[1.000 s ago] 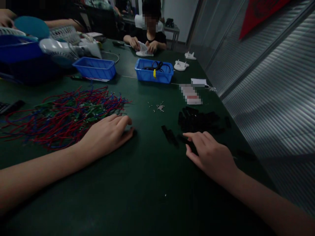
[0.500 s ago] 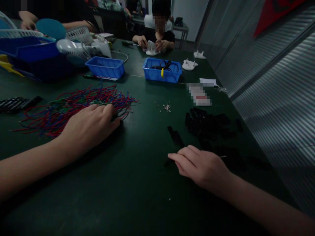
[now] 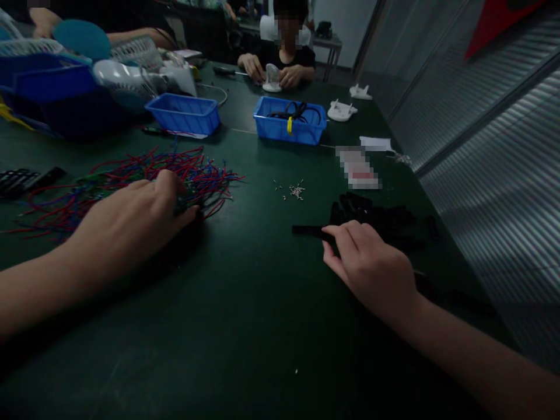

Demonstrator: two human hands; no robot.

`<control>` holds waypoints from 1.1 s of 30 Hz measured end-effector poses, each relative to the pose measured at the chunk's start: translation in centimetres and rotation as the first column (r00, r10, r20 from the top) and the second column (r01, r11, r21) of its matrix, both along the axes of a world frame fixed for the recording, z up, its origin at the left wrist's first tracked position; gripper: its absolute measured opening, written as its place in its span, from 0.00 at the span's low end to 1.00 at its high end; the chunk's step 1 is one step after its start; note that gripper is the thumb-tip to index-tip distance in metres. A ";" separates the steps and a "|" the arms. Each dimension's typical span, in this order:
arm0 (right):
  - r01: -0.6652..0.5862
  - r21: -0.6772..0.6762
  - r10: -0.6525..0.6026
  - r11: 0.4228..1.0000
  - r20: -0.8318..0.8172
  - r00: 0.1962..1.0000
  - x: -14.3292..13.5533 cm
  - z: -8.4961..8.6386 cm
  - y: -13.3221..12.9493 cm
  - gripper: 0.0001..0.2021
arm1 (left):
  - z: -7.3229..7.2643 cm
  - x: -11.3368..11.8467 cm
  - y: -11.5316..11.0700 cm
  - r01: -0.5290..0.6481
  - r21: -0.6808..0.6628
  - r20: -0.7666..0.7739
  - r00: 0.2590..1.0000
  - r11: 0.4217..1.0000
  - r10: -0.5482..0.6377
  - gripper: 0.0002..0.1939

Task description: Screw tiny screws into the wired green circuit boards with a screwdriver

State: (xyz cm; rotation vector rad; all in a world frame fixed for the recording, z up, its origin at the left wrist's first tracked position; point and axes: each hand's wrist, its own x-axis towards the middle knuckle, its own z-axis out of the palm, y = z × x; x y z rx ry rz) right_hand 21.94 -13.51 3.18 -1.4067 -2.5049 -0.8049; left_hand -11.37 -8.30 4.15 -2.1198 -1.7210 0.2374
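Observation:
In the head view, my left hand (image 3: 126, 219) rests over a pile of red and blue wires (image 3: 199, 175) with small green circuit boards among them. Its fingers are curled down into the pile, and their tips and whatever they hold are hidden. My right hand (image 3: 371, 265) pinches a slim black plastic piece (image 3: 306, 230) between thumb and fingers, its free end pointing left. Just beyond that hand lies a heap of black plastic parts (image 3: 376, 213). A small cluster of screws (image 3: 297, 191) lies between both hands, farther up the table.
Two blue bins (image 3: 186, 114) stand farther back; the right one holds black cables (image 3: 297, 111). Larger blue crates (image 3: 56, 87) and white fan parts (image 3: 126, 79) crowd the left. A co-worker's hands (image 3: 291, 76) handle a white part across the table. One tiny screw (image 3: 296, 371) lies near the front.
My right hand has moved up and slightly right, and now pinches a black plastic piece. My left hand has shifted left over the wires, its index finger more raised and bent.

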 end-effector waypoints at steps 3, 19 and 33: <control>-0.151 0.028 0.153 0.988 -0.090 0.984 -0.2 0.0 -0.5 0.12 | -0.2 -0.2 -0.3 0.059 -0.026 -0.035 0.998 0.998 -0.060 0.15; -0.050 -0.361 -0.070 0.931 -0.312 0.947 -1.5 -1.3 -0.8 0.10 | 2.1 0.5 -1.2 0.011 -0.295 0.341 0.935 0.956 0.094 0.18; 0.043 -0.247 -0.084 0.968 -0.158 0.984 -1.7 -1.0 -1.2 0.12 | 1.2 0.2 -1.1 0.113 -0.174 0.085 0.991 0.978 -0.099 0.21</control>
